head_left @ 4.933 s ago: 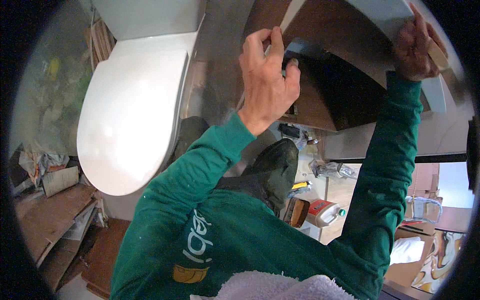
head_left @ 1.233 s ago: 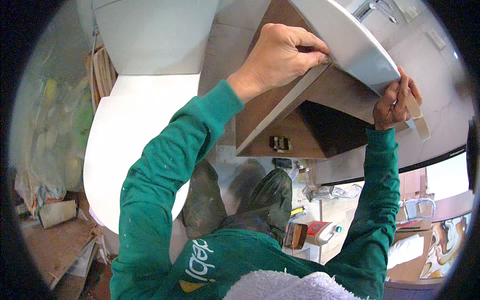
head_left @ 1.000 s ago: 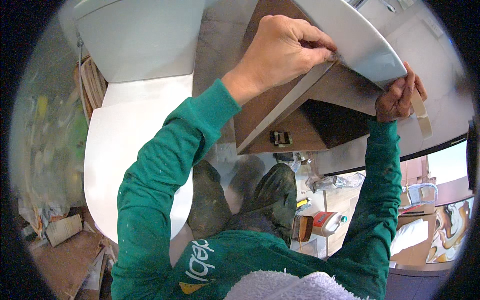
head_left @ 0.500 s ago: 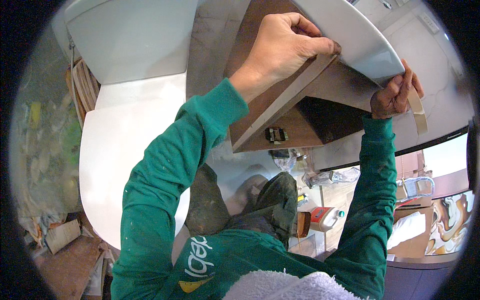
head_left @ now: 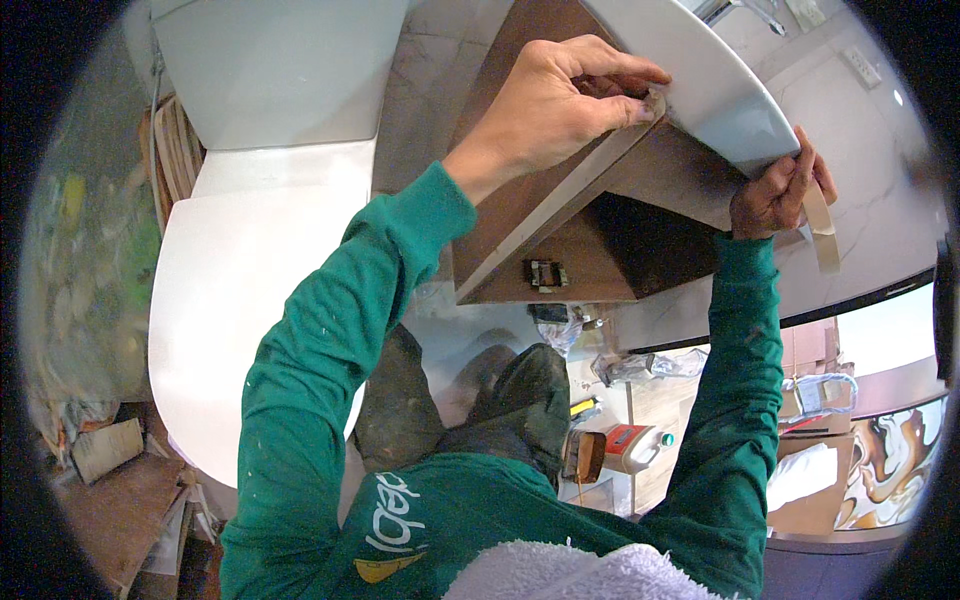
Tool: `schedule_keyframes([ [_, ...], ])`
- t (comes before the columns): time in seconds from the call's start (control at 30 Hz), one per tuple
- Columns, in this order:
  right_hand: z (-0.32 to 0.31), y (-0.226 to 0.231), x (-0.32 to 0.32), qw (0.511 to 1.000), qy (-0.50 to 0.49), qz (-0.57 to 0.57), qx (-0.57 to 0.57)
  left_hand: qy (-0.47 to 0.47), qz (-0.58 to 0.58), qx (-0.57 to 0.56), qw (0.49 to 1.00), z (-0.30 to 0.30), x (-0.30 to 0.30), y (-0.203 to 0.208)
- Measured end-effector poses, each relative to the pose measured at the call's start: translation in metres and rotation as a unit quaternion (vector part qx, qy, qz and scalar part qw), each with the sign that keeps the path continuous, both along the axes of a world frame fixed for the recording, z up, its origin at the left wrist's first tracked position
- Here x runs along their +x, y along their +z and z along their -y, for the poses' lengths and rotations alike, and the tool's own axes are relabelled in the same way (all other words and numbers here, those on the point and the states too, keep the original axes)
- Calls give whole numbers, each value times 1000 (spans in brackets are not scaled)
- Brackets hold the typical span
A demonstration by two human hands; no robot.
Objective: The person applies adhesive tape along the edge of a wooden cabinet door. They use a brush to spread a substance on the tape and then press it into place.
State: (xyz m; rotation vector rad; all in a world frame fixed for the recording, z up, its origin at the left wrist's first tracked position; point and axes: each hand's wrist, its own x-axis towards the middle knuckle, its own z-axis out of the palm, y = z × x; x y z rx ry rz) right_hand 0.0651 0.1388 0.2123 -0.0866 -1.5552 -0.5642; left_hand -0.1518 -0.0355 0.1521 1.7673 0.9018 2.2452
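Note:
My left hand (head_left: 560,110) presses its fingertips on the end of a beige tape strip at the seam between a white basin (head_left: 700,85) and a brown wooden vanity cabinet (head_left: 560,210). My right hand (head_left: 775,190) grips a roll of beige tape (head_left: 820,225) at the basin's front rim, thumb and fingers closed on it. The tape between the two hands is hidden under the rim. Both arms wear green sleeves.
A white toilet with closed lid (head_left: 240,300) and its tank (head_left: 280,65) stands at the left. Scrap wood and cardboard (head_left: 110,470) lie at the lower left. A small red and white container (head_left: 630,445) and clutter sit on the floor below the cabinet.
My left hand slid along the basin's underside seam and now pinches the tape end there. My right hand stayed at the rim with the roll. The view shifted closer.

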Motion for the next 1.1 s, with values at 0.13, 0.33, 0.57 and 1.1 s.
schedule_keyframes([
  [0.13, 1, -2, 1, 1000, 1, 11, -8, 7, -17, -30, 999, -4, -5, 7],
  [0.33, 4, 0, 0, 999, 13, 29, -27, 15, 26, 33, 999, 1, -6, 0],
  [0.57, 3, -3, -5, 998, 46, 15, -44, 5, 9, 64, 998, -5, -7, 2],
  [1.1, 1, 2, -3, 1000, -9, 29, 7, 50, -32, 57, 997, -6, -4, 9],
])
